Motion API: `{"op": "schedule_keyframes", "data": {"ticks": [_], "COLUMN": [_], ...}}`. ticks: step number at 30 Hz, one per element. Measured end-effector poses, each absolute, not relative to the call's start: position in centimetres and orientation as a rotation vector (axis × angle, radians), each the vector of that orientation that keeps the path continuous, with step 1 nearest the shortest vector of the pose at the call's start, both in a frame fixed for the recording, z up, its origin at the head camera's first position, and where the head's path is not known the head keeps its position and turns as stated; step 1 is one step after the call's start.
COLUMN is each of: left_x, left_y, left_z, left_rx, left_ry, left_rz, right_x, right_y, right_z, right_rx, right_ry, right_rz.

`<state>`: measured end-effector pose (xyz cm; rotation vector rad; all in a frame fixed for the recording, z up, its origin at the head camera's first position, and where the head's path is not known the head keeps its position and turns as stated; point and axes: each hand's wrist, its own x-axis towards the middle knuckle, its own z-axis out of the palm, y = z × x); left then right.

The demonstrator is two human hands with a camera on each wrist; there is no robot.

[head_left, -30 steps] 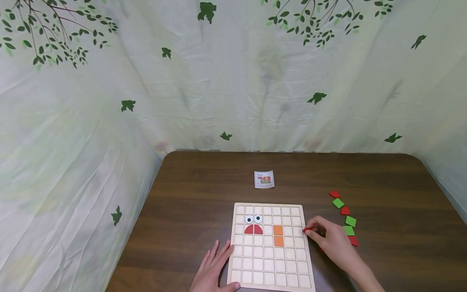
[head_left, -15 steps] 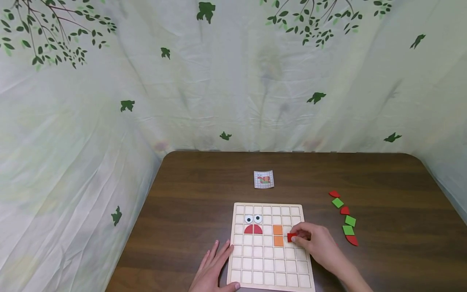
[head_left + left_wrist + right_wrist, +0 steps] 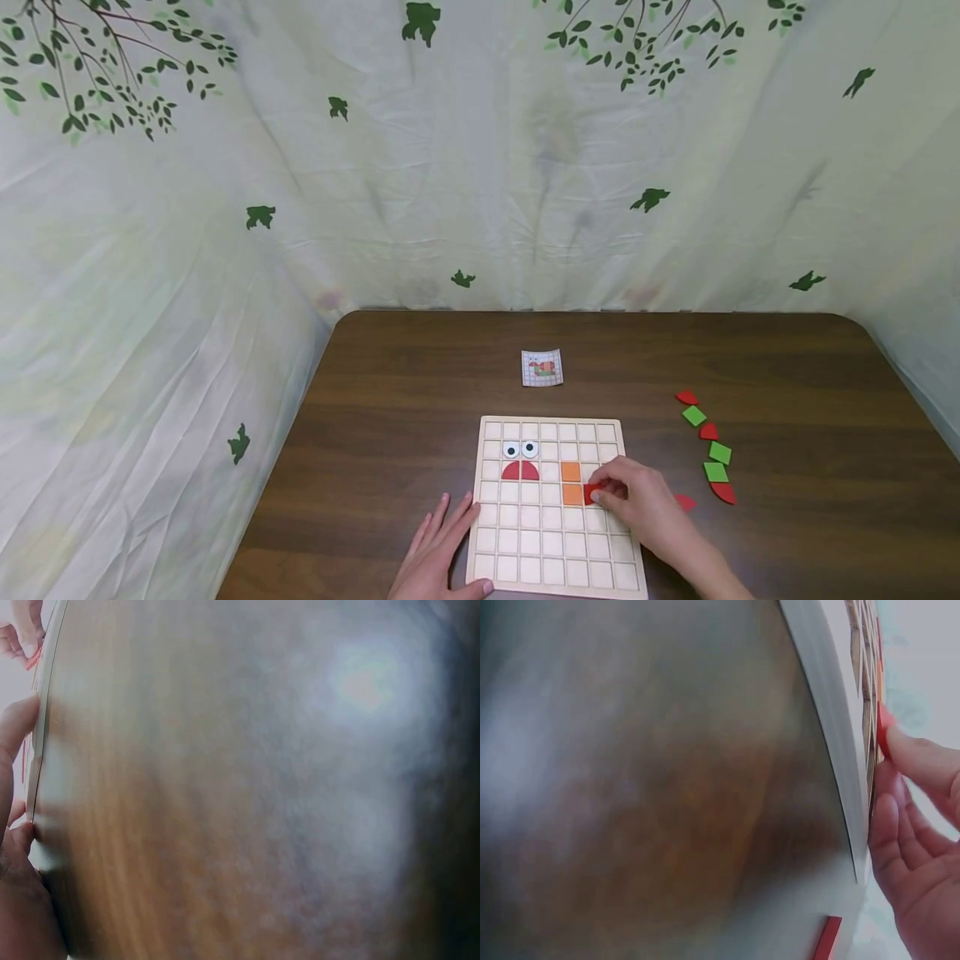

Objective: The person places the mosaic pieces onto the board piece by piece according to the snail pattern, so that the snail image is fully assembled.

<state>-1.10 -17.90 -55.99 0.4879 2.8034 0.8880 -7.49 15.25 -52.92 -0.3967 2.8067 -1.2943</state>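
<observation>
On the table lies a pale grid board (image 3: 531, 546) with square cells. My right hand (image 3: 648, 508) pinches a red tile (image 3: 589, 494) between thumb and fingers, over the cell just right of the lower orange square (image 3: 572, 495). In the right wrist view the thumb presses on this red tile (image 3: 885, 731). Another orange square (image 3: 571, 472) sits one cell above. Two eye pieces (image 3: 521, 450) and two red quarter-rounds (image 3: 521, 472) fill cells at upper left. My left hand (image 3: 437, 557), fingers straight, rests at the board's lower left edge.
Beyond the board a small picture card (image 3: 542, 368) lies on the dark wooden table (image 3: 420, 375). Right of the board, green squares (image 3: 719, 452) and red rounded pieces (image 3: 723, 493) form a loose row. One red piece (image 3: 685, 502) lies beside my right forearm.
My right hand has moved left from the board's right edge, carrying the red tile to the cell beside the lower orange square. The left hand has stayed still.
</observation>
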Motion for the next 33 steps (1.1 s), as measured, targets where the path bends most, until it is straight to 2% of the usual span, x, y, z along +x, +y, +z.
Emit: {"op": "schedule_keyframes", "data": {"ticks": [13, 26, 33], "left_x": [-1.0, -1.0, -1.1], "left_y": [-18.0, -17.9, -17.8], "left_z": [-56.2, -56.1, -55.9], "left_rx": [0.501, 0.508, 0.495], "left_ry": [2.815, 2.820, 2.812], "left_rz": [0.876, 0.892, 0.908], "right_x": [-7.4, -7.0, -8.0], "right_y": [16.1, 22.0, 25.1], "right_z": [-52.5, -52.2, -52.5], "right_rx": [-0.474, -0.381, -0.350], "right_ry": [2.781, 3.140, 3.169], "right_rz": [-1.233, -1.054, -1.091]}}
